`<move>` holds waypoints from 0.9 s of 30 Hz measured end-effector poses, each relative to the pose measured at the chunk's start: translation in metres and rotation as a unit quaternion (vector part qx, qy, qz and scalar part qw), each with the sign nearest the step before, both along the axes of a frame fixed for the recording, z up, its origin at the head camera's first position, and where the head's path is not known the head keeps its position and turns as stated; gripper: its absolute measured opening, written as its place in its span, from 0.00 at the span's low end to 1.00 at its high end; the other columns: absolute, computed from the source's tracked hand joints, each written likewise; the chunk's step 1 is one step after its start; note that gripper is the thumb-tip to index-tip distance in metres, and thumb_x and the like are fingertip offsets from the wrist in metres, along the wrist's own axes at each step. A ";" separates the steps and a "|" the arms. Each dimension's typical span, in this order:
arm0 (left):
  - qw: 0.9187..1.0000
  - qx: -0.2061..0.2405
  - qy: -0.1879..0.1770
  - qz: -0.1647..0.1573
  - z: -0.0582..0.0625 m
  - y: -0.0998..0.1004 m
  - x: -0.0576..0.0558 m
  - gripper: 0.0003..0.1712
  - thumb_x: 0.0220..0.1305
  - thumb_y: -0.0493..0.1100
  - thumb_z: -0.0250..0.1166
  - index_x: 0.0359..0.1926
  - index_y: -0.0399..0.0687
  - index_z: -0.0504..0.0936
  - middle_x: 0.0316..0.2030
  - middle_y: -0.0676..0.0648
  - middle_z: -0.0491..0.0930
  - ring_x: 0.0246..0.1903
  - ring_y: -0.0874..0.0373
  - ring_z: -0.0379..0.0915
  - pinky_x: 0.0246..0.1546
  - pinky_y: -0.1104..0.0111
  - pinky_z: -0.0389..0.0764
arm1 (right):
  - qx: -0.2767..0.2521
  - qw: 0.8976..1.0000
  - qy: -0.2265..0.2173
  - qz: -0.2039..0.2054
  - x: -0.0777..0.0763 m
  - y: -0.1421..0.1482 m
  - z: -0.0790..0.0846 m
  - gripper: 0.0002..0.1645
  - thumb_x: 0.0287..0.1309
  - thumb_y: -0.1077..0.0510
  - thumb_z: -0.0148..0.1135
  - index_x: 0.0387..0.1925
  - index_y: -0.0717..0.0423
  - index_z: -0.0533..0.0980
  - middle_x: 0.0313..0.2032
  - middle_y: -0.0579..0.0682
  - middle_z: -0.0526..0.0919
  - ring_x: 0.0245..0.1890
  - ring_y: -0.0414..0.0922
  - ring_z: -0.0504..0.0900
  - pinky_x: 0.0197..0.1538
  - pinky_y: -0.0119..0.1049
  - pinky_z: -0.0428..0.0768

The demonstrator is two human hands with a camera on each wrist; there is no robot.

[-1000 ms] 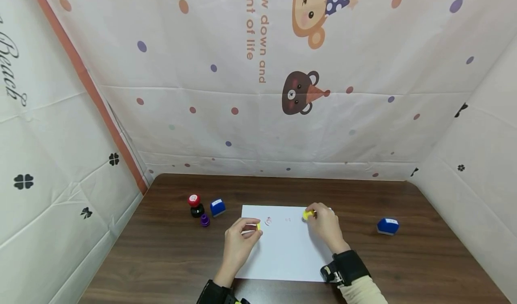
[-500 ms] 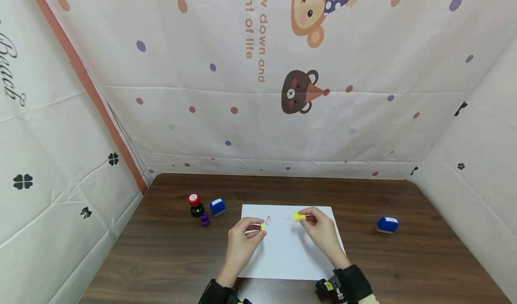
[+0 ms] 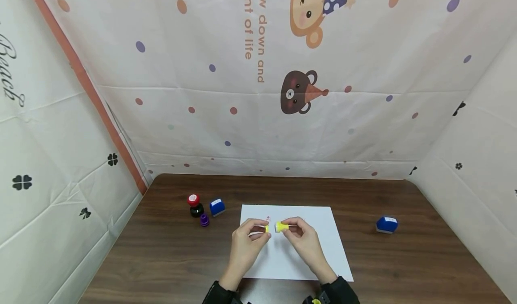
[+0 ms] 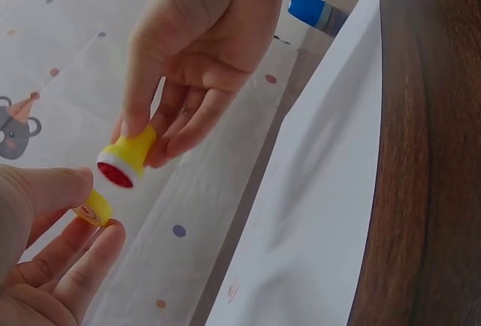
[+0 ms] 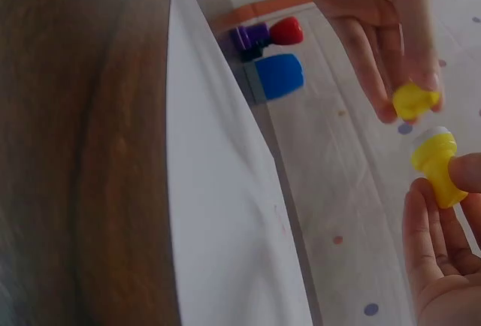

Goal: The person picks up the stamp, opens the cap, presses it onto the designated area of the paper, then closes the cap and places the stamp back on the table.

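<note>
Between thumb and fingers, my right hand pinches a yellow toy stamp by its handle. Its red stamping face, ringed in white, points toward my left hand. That hand pinches the small round yellow stamp cap, which bears a printed mark on its end. A short gap separates stamp and cap in both wrist views. Both hands are held above the white sheet of paper, which carries faint red stamped marks near its far edge, partly hidden by the hands.
On the left of the wooden table stand a red-and-black stamp, a purple cap and a blue stamp. Another blue block-shaped stamp lies right of the paper. A patterned white cloth hangs behind.
My right hand has lifted the yellow stamp off the paper's far right part and brought it left and nearer, facing the cap. My left hand has shifted slightly right.
</note>
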State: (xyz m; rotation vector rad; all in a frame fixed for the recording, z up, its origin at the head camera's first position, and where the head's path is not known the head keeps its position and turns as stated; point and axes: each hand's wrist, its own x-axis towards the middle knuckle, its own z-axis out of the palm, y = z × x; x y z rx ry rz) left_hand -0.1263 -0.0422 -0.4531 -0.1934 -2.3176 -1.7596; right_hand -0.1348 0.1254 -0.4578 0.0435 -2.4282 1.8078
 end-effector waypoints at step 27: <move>1.000 0.002 0.020 -0.024 0.001 0.003 0.003 0.13 0.47 0.34 0.71 0.37 0.47 0.82 0.36 0.49 0.80 0.35 0.57 0.81 0.35 0.73 0.82 | -0.056 0.998 -0.021 0.026 0.006 -0.011 -0.001 0.12 0.51 0.65 0.65 0.40 0.57 0.77 0.41 0.52 0.80 0.37 0.41 0.81 0.41 0.27 0.81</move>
